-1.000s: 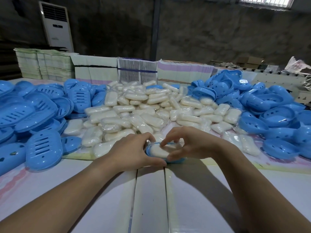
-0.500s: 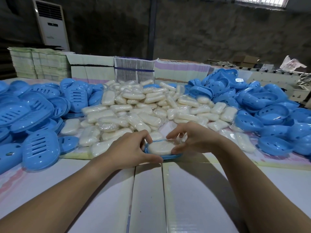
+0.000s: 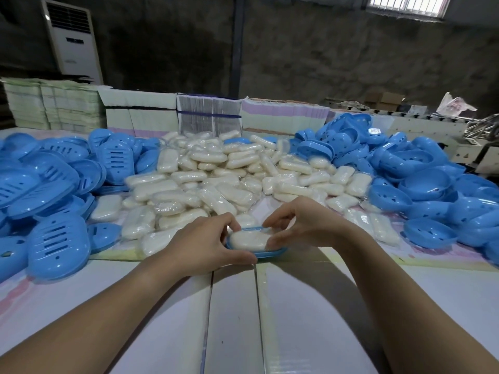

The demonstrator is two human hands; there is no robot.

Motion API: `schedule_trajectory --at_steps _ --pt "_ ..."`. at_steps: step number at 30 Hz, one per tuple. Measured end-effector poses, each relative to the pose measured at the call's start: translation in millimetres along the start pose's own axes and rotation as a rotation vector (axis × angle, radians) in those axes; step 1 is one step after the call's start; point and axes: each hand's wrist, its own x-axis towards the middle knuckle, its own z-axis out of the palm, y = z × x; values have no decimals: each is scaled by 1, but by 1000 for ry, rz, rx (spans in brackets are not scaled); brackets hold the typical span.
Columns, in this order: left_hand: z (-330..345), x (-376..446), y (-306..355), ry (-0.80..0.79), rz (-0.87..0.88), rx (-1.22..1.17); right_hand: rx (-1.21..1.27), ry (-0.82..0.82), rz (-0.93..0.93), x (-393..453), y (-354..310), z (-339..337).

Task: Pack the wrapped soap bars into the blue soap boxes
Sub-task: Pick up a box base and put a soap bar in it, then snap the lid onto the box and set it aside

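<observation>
Now, with left hand [image 3: 201,242] curled round the blue soap box [image 3: 267,253] at 9 o'clock and right hand [image 3: 305,225] pinching its 3 o'clock end on the table [image 3: 310,319], press wrapped soap bar [image 3: 249,240] flat inside, square to rim.

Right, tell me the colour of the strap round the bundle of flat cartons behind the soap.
Dark blue strap, seen in the head view.

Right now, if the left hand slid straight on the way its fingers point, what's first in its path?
Its fingers point right, across the boxed soap bar in the blue soap box. The left hand already touches these; beyond them, likely the right hand. Depth is uncertain.
</observation>
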Motion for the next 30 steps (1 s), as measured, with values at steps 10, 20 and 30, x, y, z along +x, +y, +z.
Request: schedule_trajectory --at_steps 10,20,30 --pt "4 2 -7 26 42 60 -163 888 437 15 63 -29" --pt "3 1 -2 6 64 36 -268 814 757 -9 131 -40" --pt "2 0 -2 -3 28 8 361 782 -62 8 19 -13"
